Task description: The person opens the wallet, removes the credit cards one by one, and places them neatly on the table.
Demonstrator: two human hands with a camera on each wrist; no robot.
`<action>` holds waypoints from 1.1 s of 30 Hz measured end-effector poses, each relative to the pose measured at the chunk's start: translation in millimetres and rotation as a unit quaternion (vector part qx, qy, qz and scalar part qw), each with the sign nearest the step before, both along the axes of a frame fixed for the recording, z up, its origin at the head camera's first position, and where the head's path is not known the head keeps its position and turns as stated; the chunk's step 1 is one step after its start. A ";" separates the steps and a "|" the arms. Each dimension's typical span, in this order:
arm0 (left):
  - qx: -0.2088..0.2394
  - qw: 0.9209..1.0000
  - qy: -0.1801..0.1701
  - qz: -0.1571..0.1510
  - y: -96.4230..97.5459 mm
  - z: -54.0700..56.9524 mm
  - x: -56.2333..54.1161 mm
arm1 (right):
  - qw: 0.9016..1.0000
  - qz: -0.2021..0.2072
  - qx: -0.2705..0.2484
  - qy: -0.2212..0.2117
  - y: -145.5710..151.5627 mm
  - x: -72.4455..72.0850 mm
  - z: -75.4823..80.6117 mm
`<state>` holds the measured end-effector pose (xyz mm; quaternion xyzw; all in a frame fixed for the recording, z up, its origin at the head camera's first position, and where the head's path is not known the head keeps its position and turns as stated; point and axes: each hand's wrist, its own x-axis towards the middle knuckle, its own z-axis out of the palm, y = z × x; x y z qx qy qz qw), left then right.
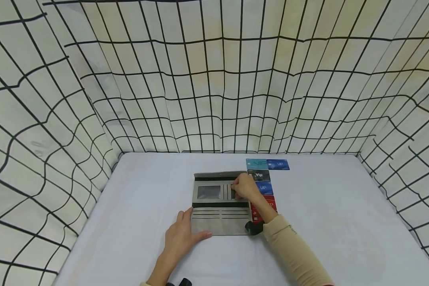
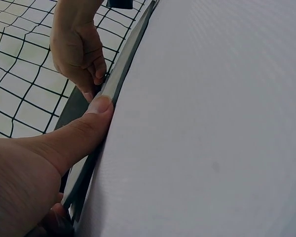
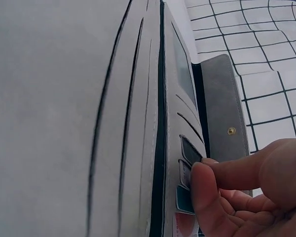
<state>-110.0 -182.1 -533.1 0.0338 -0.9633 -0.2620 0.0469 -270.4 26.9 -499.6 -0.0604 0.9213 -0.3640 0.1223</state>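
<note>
A grey wallet [image 1: 219,226] lies unfolded on the white table, its slotted panels facing up. At its near left corner is my left hand [image 1: 178,238], the fingers along the left side and the thumb [image 2: 96,111] stretched over the front edge. My right hand [image 1: 246,186] is at the upper panel's right-hand slots, where thumb and forefinger pinch a dark card [image 3: 191,149]. Fingertips hide part of that card. Below it in the right wrist view show a grey card edge and a teal card [image 3: 185,199]; I cannot tell whether these sit in slots.
Right of the wallet, cards lie in a column: a teal card [image 1: 256,164], a black card [image 1: 261,175], a blue card [image 1: 265,188] and red cards [image 1: 271,200]. Another blue card [image 1: 279,164] lies beside the teal one. Black-lined grid walls [image 1: 221,95] surround the table [image 1: 136,198].
</note>
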 end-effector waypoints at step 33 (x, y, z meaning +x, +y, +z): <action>0.001 1.000 -0.009 0.000 0.6 1.3 -0.3 | 0.999 -0.021 -0.034 -0.030 11.6 -1.6 4.6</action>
